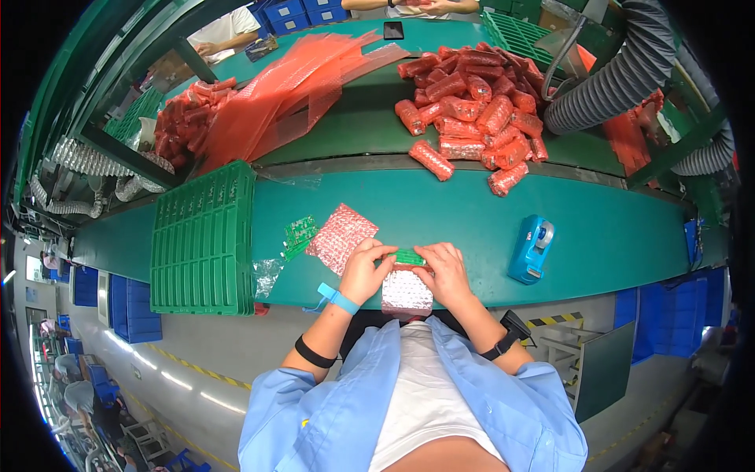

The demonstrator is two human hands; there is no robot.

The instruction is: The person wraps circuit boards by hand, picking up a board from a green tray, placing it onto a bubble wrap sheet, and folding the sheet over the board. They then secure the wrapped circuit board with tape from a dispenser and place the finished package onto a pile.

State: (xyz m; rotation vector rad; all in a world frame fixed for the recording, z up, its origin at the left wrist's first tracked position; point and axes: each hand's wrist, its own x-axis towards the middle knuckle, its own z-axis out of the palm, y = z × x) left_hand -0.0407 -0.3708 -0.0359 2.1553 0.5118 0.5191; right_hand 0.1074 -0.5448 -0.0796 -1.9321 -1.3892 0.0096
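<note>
Close to the front edge of the green bench, my left hand (pixel 365 269) and my right hand (pixel 445 273) pinch a small stack of green circuit boards (pixel 409 257) from its two ends. A sheet of bubble wrap (pixel 407 293) lies under the boards and hangs toward my body, its top edge partly hidden by my fingers. Left of my left hand rests a pinkish bubble-wrap sheet (pixel 343 234). More loose green circuit boards (pixel 299 234) lie beside that sheet. A blue tape dispenser (pixel 532 250) stands farther right, apart from my right hand.
A green plastic crate (pixel 203 245) stands at the left, with clear plastic film (pixel 267 275) next to it. Across the back are a pile of red bubble-wrapped rolls (pixel 480 110) and large red bubble-wrap sheets (pixel 283 102). A grey ribbed hose (pixel 613 75) comes down at the back right.
</note>
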